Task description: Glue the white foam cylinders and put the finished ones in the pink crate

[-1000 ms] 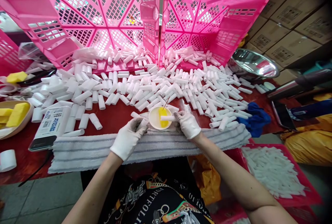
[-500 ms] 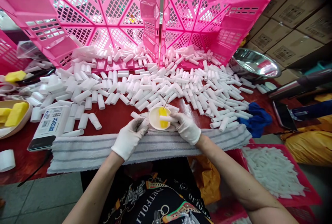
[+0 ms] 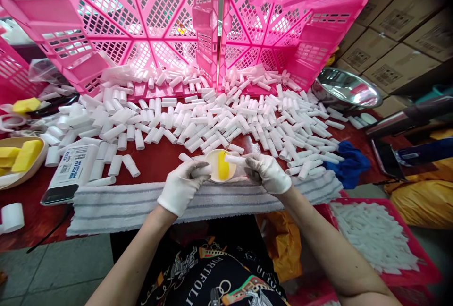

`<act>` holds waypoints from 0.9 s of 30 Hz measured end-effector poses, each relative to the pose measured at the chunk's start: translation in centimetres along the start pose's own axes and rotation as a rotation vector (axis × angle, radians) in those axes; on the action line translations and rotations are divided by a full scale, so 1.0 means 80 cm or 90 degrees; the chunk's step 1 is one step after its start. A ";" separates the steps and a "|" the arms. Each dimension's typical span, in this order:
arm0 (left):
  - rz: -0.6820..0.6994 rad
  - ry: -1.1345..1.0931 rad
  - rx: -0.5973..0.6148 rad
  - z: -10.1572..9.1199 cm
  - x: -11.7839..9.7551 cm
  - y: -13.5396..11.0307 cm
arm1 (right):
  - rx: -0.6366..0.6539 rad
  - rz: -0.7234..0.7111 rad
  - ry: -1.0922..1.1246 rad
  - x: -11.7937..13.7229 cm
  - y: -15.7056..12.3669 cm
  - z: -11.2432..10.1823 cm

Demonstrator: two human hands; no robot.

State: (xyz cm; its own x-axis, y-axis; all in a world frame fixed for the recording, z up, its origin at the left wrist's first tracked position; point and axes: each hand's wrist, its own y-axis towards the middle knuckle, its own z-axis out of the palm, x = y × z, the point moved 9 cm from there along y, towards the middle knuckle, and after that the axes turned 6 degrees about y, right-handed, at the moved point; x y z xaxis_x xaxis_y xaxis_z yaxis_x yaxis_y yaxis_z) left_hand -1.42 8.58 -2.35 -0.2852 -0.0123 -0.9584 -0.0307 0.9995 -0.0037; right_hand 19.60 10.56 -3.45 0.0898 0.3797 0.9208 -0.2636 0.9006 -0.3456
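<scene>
My left hand (image 3: 183,182), in a white glove with greyed fingertips, pinches a short white tube (image 3: 201,170) left of a small round white dish (image 3: 211,159). Inside that dish lies a yellow sponge strip (image 3: 223,166), with a thin wire-like piece rising by its top. On the dish's right side, my right hand (image 3: 271,174), gloved alike, grips another white tube (image 3: 235,160) whose end reaches over the rim next to the sponge. Behind both hands spreads a heap of white tubes (image 3: 226,122) on the red table (image 3: 159,155).
Two pink crates (image 3: 148,37) lean with tubes spilling from them. A striped towel (image 3: 134,207) lines the front edge. Left are a boxy device (image 3: 71,171) and a bowl (image 3: 38,164) of yellow sponges. Right are a metal basin (image 3: 347,89), a blue cloth (image 3: 348,164) and a tube-filled crate (image 3: 424,259).
My right hand has moved right, drawing its tube back from over the sponge toward the dish's rim. My left hand has shifted slightly right with its tube.
</scene>
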 end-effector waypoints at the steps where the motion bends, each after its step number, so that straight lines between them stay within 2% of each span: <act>1: 0.008 0.000 0.002 0.002 -0.006 -0.001 | 0.016 0.001 0.020 0.000 0.000 0.005; 5: 0.057 0.031 0.038 0.010 -0.032 -0.005 | 0.016 0.027 -0.009 0.000 -0.003 0.020; 8: 0.072 0.104 0.069 0.013 -0.044 -0.009 | -0.043 -0.027 -0.167 0.014 -0.010 0.020; 10: 0.057 0.152 0.105 0.019 -0.044 -0.013 | -0.092 -0.154 -0.334 0.037 -0.021 0.021; 14: -0.044 0.191 0.107 0.038 -0.031 -0.019 | -0.165 -0.532 -0.726 0.071 -0.066 0.050; 16: -0.091 0.185 0.094 0.053 -0.025 -0.024 | -0.216 -0.674 -0.839 0.073 -0.089 0.061; 17: -0.100 0.187 0.088 0.061 -0.025 -0.026 | -0.247 -0.709 -0.851 0.075 -0.096 0.061; 19: -0.088 0.199 0.053 0.074 -0.030 -0.031 | -0.280 -0.695 -0.825 0.076 -0.102 0.057; 21: -0.048 0.217 0.016 0.084 -0.041 -0.036 | -0.309 -0.609 -0.767 0.076 -0.101 0.044; 23: 0.011 0.237 0.020 0.100 -0.056 -0.044 | -0.326 -0.492 -0.701 0.068 -0.100 0.024; 25: 0.054 0.284 0.079 0.123 -0.067 -0.054 | -0.324 -0.398 -0.653 0.057 -0.104 -0.001; 27: 0.070 0.335 0.181 0.145 -0.070 -0.064 | -0.256 -0.328 -0.647 0.043 -0.111 -0.025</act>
State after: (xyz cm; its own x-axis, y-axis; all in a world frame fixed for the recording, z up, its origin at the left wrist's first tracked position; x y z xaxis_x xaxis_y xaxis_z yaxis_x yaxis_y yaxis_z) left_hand 11.41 3.90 -0.26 -0.7095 0.1514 -0.6883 0.2622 0.9633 -0.0584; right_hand 24.15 4.30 2.41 -0.7477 -0.2208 0.6262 -0.0854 0.9672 0.2391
